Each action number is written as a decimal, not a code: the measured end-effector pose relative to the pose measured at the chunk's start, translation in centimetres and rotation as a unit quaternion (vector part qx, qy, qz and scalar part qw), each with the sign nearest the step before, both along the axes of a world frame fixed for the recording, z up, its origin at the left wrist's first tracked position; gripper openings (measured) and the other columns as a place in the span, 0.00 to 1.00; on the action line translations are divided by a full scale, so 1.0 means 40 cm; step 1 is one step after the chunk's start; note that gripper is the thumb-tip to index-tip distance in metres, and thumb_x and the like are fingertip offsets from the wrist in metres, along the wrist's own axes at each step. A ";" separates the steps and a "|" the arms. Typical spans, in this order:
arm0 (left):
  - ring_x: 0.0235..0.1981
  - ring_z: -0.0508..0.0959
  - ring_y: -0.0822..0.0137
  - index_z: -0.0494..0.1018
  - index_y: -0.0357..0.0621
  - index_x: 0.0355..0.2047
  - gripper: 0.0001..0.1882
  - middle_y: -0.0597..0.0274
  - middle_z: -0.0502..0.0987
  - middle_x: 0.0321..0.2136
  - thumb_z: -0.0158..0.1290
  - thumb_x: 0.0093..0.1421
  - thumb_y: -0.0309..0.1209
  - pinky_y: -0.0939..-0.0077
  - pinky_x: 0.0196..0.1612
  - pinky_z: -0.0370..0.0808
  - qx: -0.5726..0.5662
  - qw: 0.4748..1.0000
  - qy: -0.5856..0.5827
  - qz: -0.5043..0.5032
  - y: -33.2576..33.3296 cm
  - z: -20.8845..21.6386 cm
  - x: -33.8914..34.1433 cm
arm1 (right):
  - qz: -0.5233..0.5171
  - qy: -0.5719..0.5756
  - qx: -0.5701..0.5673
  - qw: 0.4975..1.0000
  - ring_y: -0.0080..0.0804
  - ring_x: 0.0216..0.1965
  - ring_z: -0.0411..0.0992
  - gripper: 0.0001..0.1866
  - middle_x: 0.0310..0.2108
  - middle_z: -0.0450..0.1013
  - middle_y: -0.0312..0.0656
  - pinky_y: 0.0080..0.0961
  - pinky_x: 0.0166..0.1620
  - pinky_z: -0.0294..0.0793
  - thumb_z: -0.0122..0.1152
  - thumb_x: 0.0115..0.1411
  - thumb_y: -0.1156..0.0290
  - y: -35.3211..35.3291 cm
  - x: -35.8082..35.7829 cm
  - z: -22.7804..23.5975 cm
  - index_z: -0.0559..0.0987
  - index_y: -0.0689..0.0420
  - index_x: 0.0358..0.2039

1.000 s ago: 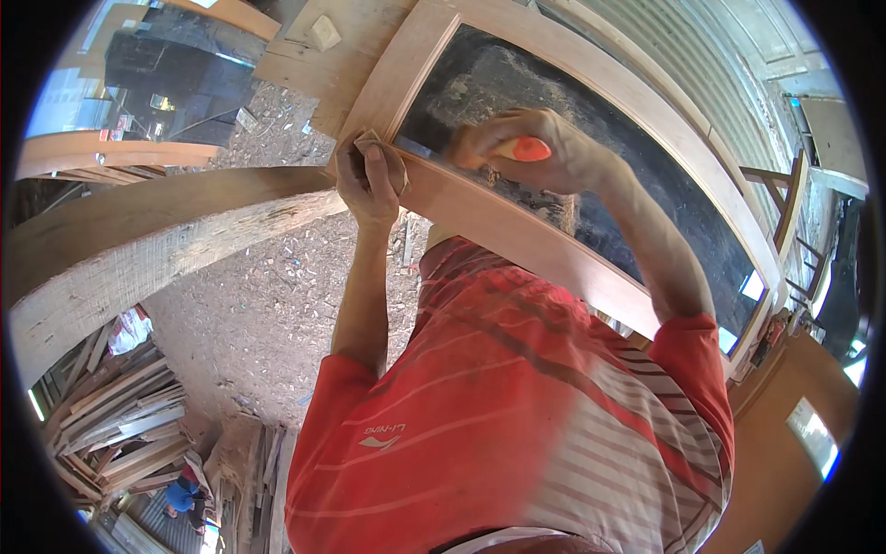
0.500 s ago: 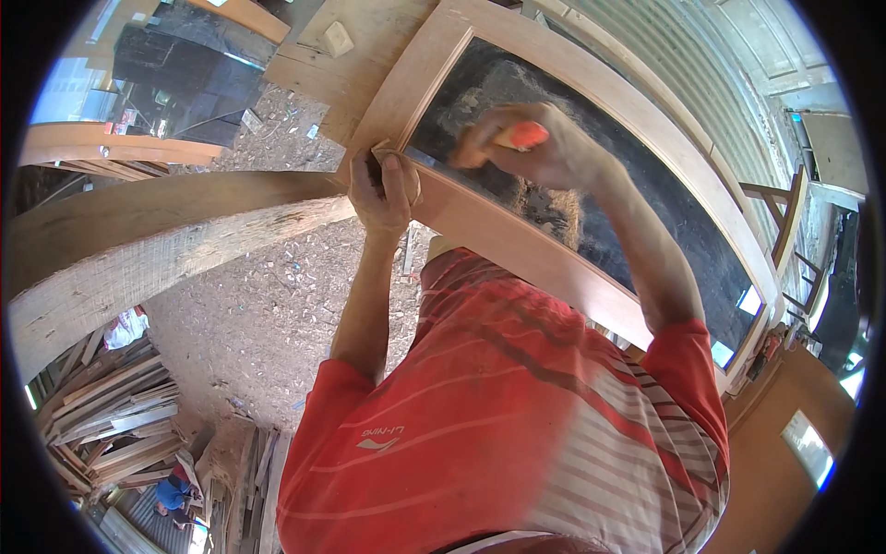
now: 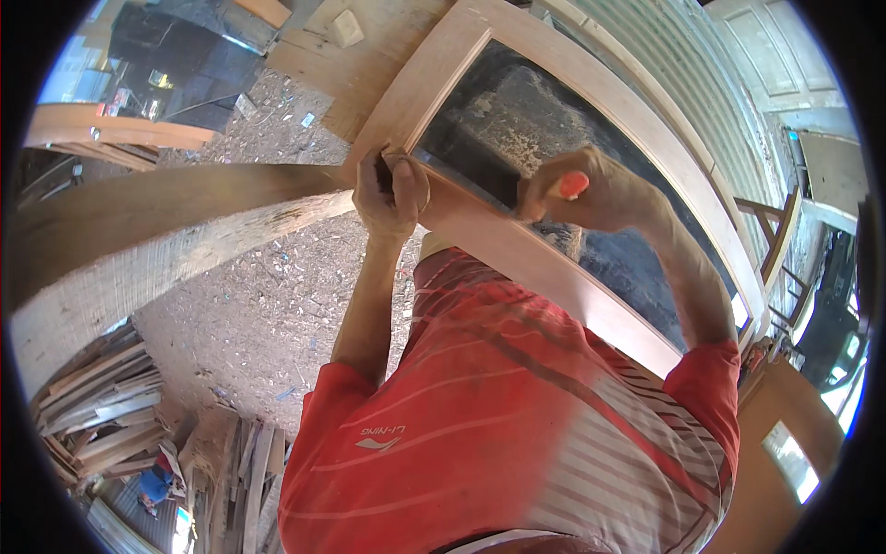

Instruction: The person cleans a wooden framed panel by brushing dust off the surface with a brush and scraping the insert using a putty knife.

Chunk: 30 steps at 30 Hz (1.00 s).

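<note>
A pale wooden frame point(image 3: 503, 242) with a dark inset panel point(image 3: 637, 277) lies slanting in front of me. Tan sawdust is scattered over the panel. Above the panel's near side, my right hand point(image 3: 591, 192) is closed round a tool with a red-ended handle point(image 3: 573, 185); its working end is hidden by the hand and blur. My left hand point(image 3: 392, 192) is against the frame's near left corner, fingers curled and thumb on top. A bit of tan material shows at its fingertips, too hidden to name.
A thick wooden plank point(image 3: 175, 217) runs left from the frame's corner. Scrap wood point(image 3: 101, 406) is piled at lower left, above a litter-strewn floor point(image 3: 249, 305). A small block point(image 3: 347, 29) lies on a board beyond. Corrugated sheeting point(image 3: 664, 102) stands at the far right.
My right hand has moved right and nearer to me over the panel, with the red-ended tool in it. Sawdust on the panel has shifted. My left hand stays at the corner.
</note>
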<state>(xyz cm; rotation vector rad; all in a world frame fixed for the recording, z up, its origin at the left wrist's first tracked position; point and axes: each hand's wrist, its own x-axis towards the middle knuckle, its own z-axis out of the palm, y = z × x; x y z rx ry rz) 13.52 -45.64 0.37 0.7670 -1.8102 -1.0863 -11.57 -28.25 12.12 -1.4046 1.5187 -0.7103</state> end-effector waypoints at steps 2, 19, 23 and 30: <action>0.27 0.81 0.64 0.73 0.30 0.52 0.19 0.50 0.81 0.30 0.53 0.68 0.33 0.72 0.31 0.78 -0.008 1.000 0.002 -0.012 -0.003 0.001 -0.003 | -0.017 -0.013 -0.016 1.000 0.33 0.38 0.82 0.06 0.34 0.83 0.42 0.35 0.43 0.80 0.63 0.58 0.72 -0.033 0.003 0.013 0.85 0.56 0.34; 0.41 0.83 0.57 0.72 0.28 0.54 0.20 0.46 0.81 0.41 0.52 0.69 0.33 0.69 0.45 0.79 -0.016 0.998 -0.062 -0.024 -0.003 0.011 0.002 | -0.054 0.006 -0.011 0.998 0.32 0.41 0.84 0.03 0.37 0.85 0.43 0.32 0.43 0.81 0.65 0.60 0.74 0.012 -0.030 0.001 0.83 0.58 0.32; 0.30 0.83 0.62 0.72 0.29 0.53 0.22 0.49 0.82 0.32 0.56 0.67 0.36 0.71 0.32 0.79 -0.020 0.999 -0.033 -0.028 0.000 0.008 -0.001 | -0.114 0.021 -0.069 0.991 0.35 0.37 0.83 0.04 0.34 0.84 0.45 0.32 0.41 0.81 0.65 0.59 0.71 -0.077 -0.024 0.006 0.84 0.57 0.33; 0.31 0.81 0.64 0.72 0.30 0.54 0.22 0.50 0.81 0.32 0.56 0.67 0.36 0.71 0.34 0.78 -0.044 0.998 -0.043 -0.032 -0.003 0.008 -0.012 | -0.189 0.095 -0.113 0.971 0.36 0.33 0.82 0.07 0.31 0.83 0.43 0.35 0.41 0.80 0.64 0.61 0.69 -0.213 -0.048 -0.077 0.85 0.56 0.37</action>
